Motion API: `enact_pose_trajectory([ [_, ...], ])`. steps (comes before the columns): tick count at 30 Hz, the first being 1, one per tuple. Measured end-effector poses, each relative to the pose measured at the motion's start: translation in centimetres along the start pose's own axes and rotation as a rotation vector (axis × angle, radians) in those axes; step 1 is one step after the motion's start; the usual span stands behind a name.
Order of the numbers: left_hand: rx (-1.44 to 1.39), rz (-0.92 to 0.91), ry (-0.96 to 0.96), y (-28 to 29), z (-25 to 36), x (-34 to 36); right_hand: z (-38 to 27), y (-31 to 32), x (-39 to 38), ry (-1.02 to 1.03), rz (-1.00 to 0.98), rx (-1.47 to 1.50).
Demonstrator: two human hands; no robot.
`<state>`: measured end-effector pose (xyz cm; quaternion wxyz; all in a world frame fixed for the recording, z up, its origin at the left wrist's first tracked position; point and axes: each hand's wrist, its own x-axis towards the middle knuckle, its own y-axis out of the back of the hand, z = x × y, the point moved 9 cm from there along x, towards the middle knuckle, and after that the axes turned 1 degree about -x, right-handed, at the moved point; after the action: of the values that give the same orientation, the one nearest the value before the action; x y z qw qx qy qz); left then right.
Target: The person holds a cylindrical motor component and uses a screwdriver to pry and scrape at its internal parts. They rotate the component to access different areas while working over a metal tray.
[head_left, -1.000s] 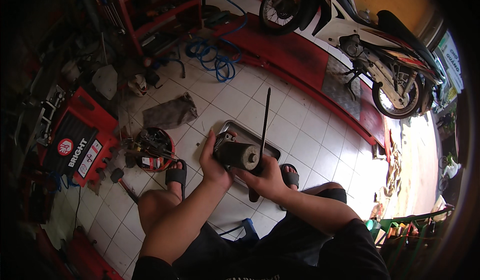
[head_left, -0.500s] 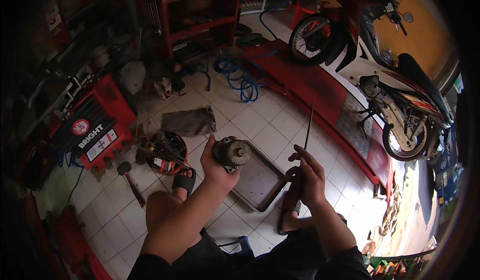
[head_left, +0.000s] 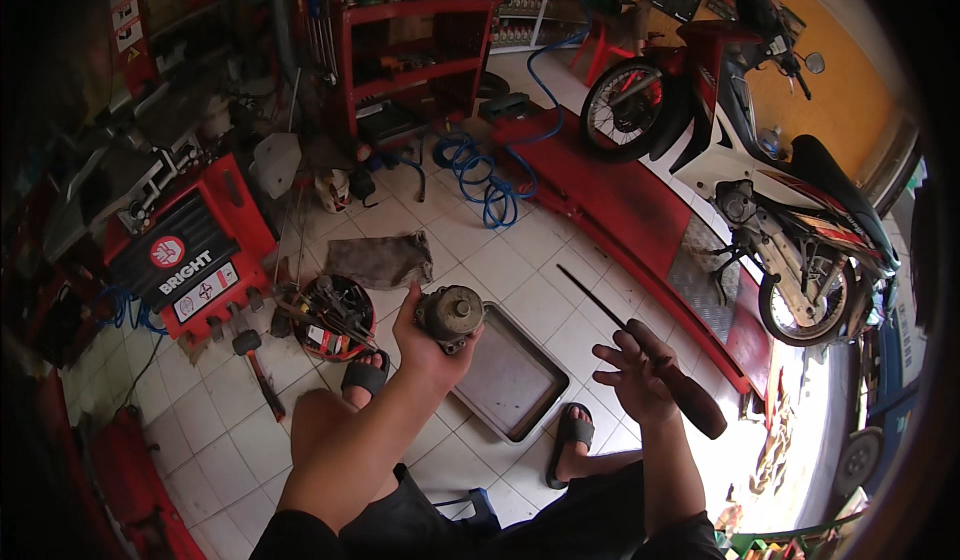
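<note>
Head view: on floor [head_left: 490, 275], metal tray [head_left: 505, 375] is set; by its left edge, metal cylinder [head_left: 455, 317], apparently unopened, is held in left hand [head_left: 428, 352], fingers clamped round it; screwdriver [head_left: 690, 396], apart from cylinder, is gripped by right hand [head_left: 640, 385], some fingers spread.

Grey-brown metal part [head_left: 450, 315], dark-red screwdriver handle [head_left: 695, 402], white tiled floor [head_left: 500, 268]

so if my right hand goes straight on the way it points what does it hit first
The right hand would probably meet the red platform first, though depth is unclear and it might pass above.
</note>
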<state>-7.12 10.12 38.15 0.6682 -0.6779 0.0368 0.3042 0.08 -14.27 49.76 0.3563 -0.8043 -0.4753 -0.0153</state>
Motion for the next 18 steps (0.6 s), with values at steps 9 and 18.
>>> enact_pose_trajectory([
  [9, 0.073, 0.104, 0.032, 1.9, -0.9, 0.1, 0.2, 1.2, 0.6, 0.121, 0.271, -0.520],
  [18, 0.214, -0.023, 0.020, 3.6, -2.2, 1.5, 0.6, -3.0, 0.0, -0.016, 0.069, -0.693],
])
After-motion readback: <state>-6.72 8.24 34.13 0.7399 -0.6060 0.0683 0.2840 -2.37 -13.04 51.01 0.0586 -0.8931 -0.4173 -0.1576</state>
